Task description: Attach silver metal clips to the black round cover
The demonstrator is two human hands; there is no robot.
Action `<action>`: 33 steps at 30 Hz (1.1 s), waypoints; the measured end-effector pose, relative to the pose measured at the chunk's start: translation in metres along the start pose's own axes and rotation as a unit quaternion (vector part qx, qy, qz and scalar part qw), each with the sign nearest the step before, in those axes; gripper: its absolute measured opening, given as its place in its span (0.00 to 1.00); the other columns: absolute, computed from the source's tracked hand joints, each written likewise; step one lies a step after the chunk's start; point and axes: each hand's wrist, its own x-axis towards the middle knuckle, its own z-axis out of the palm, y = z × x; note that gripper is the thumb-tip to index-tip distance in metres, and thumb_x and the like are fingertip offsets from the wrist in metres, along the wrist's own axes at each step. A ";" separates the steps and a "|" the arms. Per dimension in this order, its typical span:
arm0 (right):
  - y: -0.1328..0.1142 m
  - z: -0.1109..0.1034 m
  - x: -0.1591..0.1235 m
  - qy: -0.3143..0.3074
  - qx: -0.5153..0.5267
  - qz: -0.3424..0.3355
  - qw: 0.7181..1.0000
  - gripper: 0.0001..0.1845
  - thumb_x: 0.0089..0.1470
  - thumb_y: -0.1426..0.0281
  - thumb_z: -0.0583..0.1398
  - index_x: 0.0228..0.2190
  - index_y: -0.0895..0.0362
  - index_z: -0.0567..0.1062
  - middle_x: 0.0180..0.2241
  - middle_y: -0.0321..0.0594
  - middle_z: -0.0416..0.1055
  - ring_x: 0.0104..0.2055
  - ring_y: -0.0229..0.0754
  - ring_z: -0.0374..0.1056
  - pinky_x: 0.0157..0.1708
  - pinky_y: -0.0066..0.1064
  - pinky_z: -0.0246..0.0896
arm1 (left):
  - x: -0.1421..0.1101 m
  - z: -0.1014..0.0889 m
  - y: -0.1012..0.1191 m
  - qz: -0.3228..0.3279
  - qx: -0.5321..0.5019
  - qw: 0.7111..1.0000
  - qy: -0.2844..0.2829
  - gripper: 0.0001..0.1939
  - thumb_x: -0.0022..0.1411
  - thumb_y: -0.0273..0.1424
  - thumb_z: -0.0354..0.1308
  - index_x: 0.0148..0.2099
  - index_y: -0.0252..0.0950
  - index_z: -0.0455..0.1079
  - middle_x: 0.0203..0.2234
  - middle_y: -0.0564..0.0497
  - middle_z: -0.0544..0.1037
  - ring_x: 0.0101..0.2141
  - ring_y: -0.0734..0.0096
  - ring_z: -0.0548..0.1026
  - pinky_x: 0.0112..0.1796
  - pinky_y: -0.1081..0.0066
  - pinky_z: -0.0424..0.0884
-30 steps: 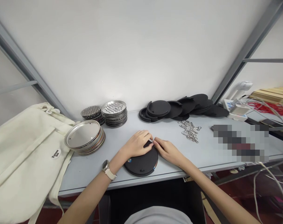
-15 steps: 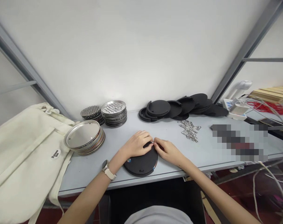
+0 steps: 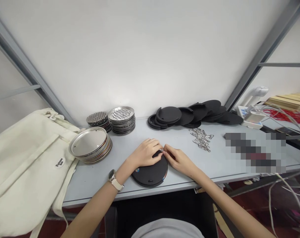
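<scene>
A black round disc (image 3: 150, 172) lies near the table's front edge, with a small slot close to its near rim and a coloured strip along its right side. My left hand (image 3: 147, 153) is closed over its far left part, thumb on top and fingers curled at the far edge. At that edge my right hand (image 3: 176, 159) pinches a small silver metal clip (image 3: 161, 150), mostly hidden by the fingertips. Behind and to the right lies a loose pile of silver metal clips (image 3: 201, 139).
Round metal plates (image 3: 86, 142) are stacked at left, before two stacks of round metal grater plates (image 3: 121, 114). Black round discs (image 3: 168, 115) overlap along the wall. A cream bag (image 3: 28, 172) leans at far left. Red cords (image 3: 285, 114) and wooden strips (image 3: 288, 100) lie far right.
My right fingers have shifted slightly at the disc's far edge, and the silver clip's visible part has changed a little. The left hand and disc stay put.
</scene>
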 end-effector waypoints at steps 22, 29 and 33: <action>0.005 0.002 0.002 -0.005 -0.039 -0.006 0.999 0.12 0.63 0.65 0.45 0.30 0.53 0.62 0.24 0.34 0.64 0.23 0.38 0.61 0.26 0.27 0.53 | -0.002 -0.001 -0.002 -0.009 -0.008 1.000 -0.002 0.09 0.64 0.31 0.49 0.40 0.35 0.69 0.30 0.49 0.68 0.34 0.68 0.67 0.38 0.67 0.65; 0.003 0.001 0.001 -0.010 -0.029 0.006 1.000 0.12 0.63 0.64 0.45 0.30 0.53 0.61 0.23 0.33 0.63 0.23 0.38 0.60 0.27 0.27 0.53 | -0.001 -0.002 -0.002 -0.024 -0.045 0.999 0.000 0.09 0.63 0.31 0.50 0.40 0.36 0.71 0.29 0.50 0.70 0.34 0.68 0.68 0.39 0.68 0.64; 0.004 0.000 0.001 -0.007 -0.024 0.014 1.000 0.13 0.63 0.63 0.44 0.29 0.53 0.61 0.22 0.32 0.62 0.23 0.38 0.60 0.27 0.27 0.53 | 0.000 -0.001 -0.003 -0.028 -0.057 0.998 -0.001 0.08 0.63 0.31 0.51 0.41 0.36 0.71 0.29 0.51 0.70 0.34 0.69 0.68 0.39 0.68 0.65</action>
